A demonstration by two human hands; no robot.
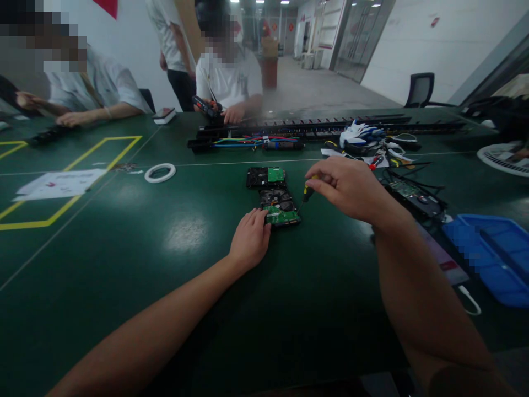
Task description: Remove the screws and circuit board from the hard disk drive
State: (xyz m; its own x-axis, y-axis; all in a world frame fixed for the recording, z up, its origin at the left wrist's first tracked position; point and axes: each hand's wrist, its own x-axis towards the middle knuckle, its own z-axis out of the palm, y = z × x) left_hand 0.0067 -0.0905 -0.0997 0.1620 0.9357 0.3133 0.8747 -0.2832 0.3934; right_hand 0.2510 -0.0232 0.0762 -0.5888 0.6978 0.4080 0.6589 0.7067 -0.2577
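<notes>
On the green table [198, 286] lies a hard drive [281, 207] with its green circuit board facing up. My left hand [250, 238] rests on the drive's left edge, its fingers pressed together. My right hand [351, 190] grips a small yellow and black screwdriver [308, 190], tilted, with its thin tip at the drive's right edge. Just behind, a second hard drive [266, 177] with a green board lies close to the first. Whether the screwdriver tip sits in a screw is too small to tell.
A tape roll [160, 173] and printed papers [61, 184] lie left. Cables and rails [256, 141], gloves [359, 135], another drive [417, 196] and a blue tray [491, 256] are behind and right. Two people sit across the table; another stands behind them.
</notes>
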